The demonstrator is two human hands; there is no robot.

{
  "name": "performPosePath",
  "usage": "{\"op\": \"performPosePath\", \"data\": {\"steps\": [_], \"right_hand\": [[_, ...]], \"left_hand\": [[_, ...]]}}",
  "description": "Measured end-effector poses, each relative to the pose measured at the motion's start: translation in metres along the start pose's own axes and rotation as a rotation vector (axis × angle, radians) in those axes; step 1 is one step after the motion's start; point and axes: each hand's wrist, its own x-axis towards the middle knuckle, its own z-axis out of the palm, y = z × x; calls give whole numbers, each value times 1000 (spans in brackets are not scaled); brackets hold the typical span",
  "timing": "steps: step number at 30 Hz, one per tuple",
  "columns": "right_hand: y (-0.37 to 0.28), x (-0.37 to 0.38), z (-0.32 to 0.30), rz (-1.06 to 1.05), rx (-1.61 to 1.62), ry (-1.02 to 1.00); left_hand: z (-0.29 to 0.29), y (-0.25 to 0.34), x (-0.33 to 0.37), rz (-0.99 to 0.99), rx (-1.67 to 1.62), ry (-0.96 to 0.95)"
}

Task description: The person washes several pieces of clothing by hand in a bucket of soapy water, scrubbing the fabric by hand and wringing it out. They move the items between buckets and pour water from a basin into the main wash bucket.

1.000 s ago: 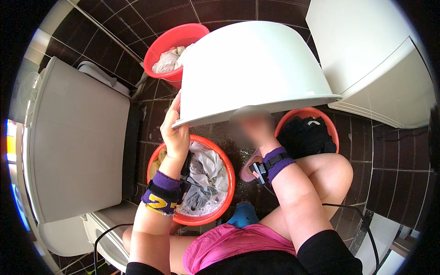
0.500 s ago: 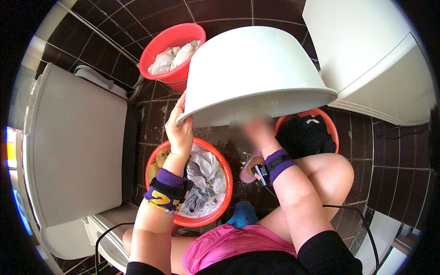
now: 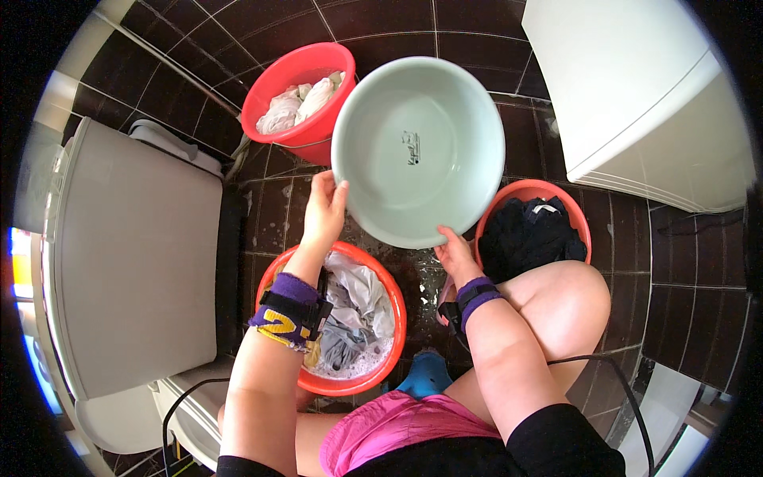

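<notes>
A large pale green basin (image 3: 373,159) faces up with its inside bare apart from a small dark print on the bottom. My left hand (image 3: 323,213) grips its rim at the lower left, thumb over the edge. At the near right of the same rim, my right hand (image 3: 455,250) pinches the edge between thumb and fingers. Below my left hand stands an orange-red tub (image 3: 400,334) of soapy water with white and grey laundry (image 3: 350,306) in it. Beside my right hand, another reddish tub (image 3: 586,230) holds dark clothes (image 3: 532,242).
A red bucket (image 3: 314,147) with white cloth (image 3: 298,107) stands at the far left of the basin. A large white cabinet-like unit (image 3: 636,87) is at the far right. On the left is a grey-white boxy thing (image 3: 135,254). Dark floor tiles (image 3: 620,310) look wet in places.
The basin has turned from tilted, opening toward me and downward, to opening up, its inside now showing. My right hand has moved from beneath it to its near rim.
</notes>
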Motion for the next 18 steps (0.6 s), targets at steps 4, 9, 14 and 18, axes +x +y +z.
{"op": "performPosePath", "data": {"steps": [4, 9, 14, 18], "right_hand": [[16, 2, -4, 8, -48, 235], [24, 20, -19, -92, -58, 339], [25, 22, -20, -101, -158, 408], [23, 23, -23, -89, -262, 428]], "left_hand": [[-9, -12, -25, -147, 109, 13], [-42, 3, -57, -100, 218, 19], [-70, 7, -114, -69, 299, 94], [-83, 9, -157, -61, 538, 3]]}}
